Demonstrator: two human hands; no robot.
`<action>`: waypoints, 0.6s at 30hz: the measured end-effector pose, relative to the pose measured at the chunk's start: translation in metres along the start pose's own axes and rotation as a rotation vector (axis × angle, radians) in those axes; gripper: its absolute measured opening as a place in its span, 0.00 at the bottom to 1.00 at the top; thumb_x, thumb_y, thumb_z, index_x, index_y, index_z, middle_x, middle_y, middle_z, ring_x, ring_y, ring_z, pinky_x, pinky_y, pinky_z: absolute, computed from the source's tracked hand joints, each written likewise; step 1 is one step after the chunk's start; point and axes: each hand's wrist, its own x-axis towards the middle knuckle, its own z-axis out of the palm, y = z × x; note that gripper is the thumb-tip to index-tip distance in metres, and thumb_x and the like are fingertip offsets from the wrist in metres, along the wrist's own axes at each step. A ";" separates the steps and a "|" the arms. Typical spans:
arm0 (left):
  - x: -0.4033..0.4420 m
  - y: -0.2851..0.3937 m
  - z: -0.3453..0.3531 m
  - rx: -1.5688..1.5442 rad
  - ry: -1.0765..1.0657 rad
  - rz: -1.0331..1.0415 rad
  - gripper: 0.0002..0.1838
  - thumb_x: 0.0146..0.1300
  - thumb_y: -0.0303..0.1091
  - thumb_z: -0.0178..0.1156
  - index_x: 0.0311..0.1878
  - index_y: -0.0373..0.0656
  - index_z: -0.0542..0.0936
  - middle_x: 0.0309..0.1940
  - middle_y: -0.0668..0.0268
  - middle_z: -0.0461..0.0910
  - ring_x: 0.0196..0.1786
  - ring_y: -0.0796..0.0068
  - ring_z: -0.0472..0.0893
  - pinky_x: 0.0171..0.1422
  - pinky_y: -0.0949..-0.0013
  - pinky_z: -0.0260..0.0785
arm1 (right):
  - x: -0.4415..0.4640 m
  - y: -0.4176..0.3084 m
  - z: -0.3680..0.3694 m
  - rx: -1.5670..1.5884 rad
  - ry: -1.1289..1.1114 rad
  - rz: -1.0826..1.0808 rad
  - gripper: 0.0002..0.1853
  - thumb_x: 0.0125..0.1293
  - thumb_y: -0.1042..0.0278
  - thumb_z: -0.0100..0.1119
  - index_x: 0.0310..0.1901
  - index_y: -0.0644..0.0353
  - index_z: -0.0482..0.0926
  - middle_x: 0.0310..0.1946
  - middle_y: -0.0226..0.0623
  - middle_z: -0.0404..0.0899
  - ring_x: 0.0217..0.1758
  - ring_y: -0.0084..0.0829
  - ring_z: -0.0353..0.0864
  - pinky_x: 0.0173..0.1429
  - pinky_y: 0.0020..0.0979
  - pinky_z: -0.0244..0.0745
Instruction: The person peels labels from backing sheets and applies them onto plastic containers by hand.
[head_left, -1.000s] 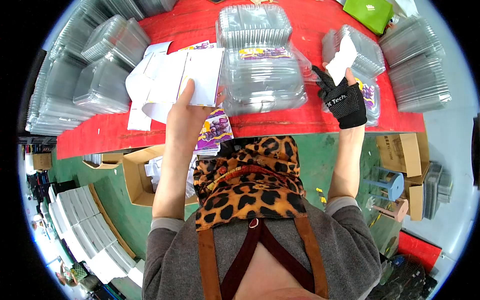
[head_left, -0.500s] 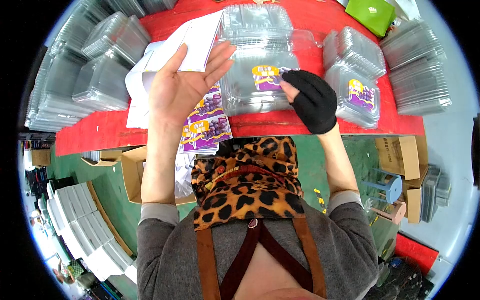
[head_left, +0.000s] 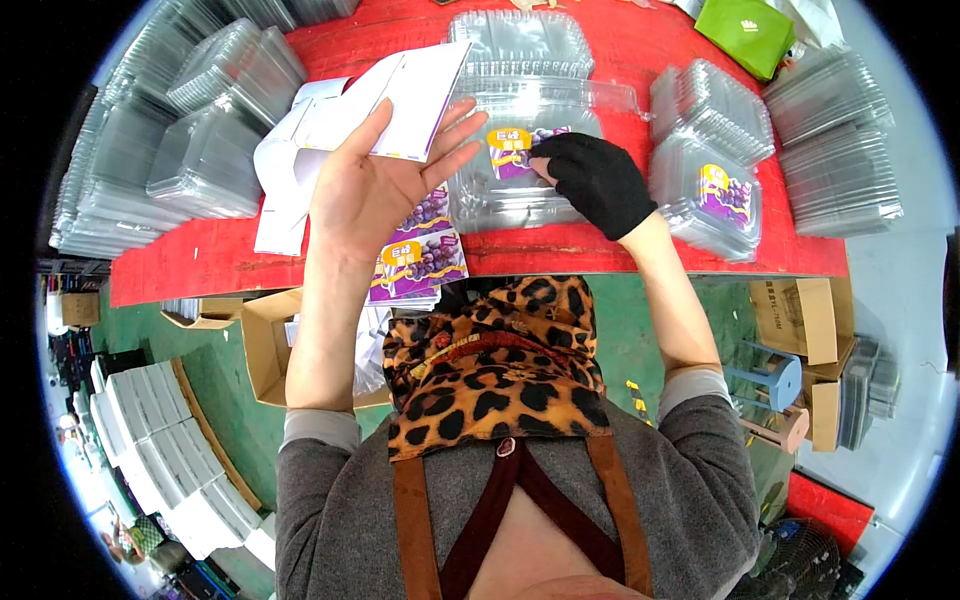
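Note:
My left hand [head_left: 365, 195] is palm up. A white-backed label sheet [head_left: 405, 95] passes between its thumb and a hidden finger; the other fingers stretch out past the sheet's edge. In a black fingerless glove, my right hand [head_left: 595, 180] pinches the right side of a purple and yellow grape label [head_left: 508, 150]. That label lies over a clear plastic clamshell box [head_left: 510, 205]; whether it is stuck down I cannot tell. Below my left hand, more printed grape labels [head_left: 420, 265] hang at the table's front edge.
Stacked clear boxes [head_left: 520, 45] stand behind the work spot, with taller stacks [head_left: 195, 160] at left. On the right, a labelled box [head_left: 705, 200] sits before other stacks [head_left: 835, 140] on the red table [head_left: 210, 265]. A green bag [head_left: 742, 35] lies at the back right.
My right hand has moved left and slightly up with the label over the box. My left hand and its sheet have shifted slightly right.

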 end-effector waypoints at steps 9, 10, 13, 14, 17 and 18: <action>-0.003 -0.006 -0.001 0.006 -0.019 -0.024 0.29 0.79 0.43 0.38 0.75 0.33 0.57 0.73 0.40 0.59 0.76 0.44 0.61 0.78 0.49 0.57 | 0.008 -0.040 0.018 0.138 -0.026 0.073 0.21 0.64 0.58 0.63 0.56 0.58 0.80 0.60 0.46 0.78 0.67 0.47 0.72 0.69 0.42 0.68; -0.004 -0.007 -0.001 0.011 -0.013 -0.023 0.29 0.79 0.43 0.38 0.75 0.33 0.57 0.73 0.39 0.60 0.76 0.44 0.61 0.78 0.49 0.57 | 0.003 -0.039 0.021 0.132 -0.003 0.145 0.21 0.64 0.58 0.64 0.56 0.58 0.80 0.60 0.47 0.78 0.67 0.48 0.72 0.69 0.43 0.68; -0.007 -0.007 -0.001 0.017 0.004 -0.028 0.29 0.79 0.43 0.37 0.75 0.34 0.57 0.72 0.39 0.60 0.75 0.44 0.61 0.78 0.49 0.57 | -0.015 -0.032 0.015 0.055 0.067 0.393 0.21 0.64 0.59 0.64 0.57 0.58 0.79 0.60 0.49 0.77 0.66 0.49 0.73 0.69 0.44 0.68; -0.009 -0.006 -0.002 0.011 0.005 -0.035 0.29 0.79 0.43 0.37 0.75 0.34 0.57 0.72 0.39 0.60 0.75 0.44 0.61 0.78 0.49 0.57 | -0.025 -0.027 0.014 -0.057 0.175 0.424 0.21 0.65 0.59 0.62 0.57 0.59 0.79 0.58 0.52 0.77 0.62 0.51 0.75 0.66 0.44 0.70; -0.012 -0.006 -0.002 0.014 0.005 -0.045 0.29 0.79 0.43 0.38 0.75 0.34 0.57 0.72 0.39 0.60 0.75 0.44 0.62 0.77 0.49 0.57 | -0.062 -0.019 0.004 -0.128 0.247 0.711 0.17 0.68 0.59 0.60 0.51 0.62 0.81 0.50 0.50 0.81 0.54 0.51 0.80 0.59 0.43 0.73; -0.013 -0.006 -0.002 0.016 0.007 -0.048 0.29 0.79 0.43 0.38 0.75 0.34 0.57 0.72 0.39 0.60 0.75 0.44 0.62 0.77 0.50 0.58 | -0.070 -0.018 0.000 -0.154 0.251 0.754 0.16 0.68 0.59 0.59 0.49 0.63 0.82 0.47 0.49 0.82 0.51 0.50 0.81 0.57 0.43 0.74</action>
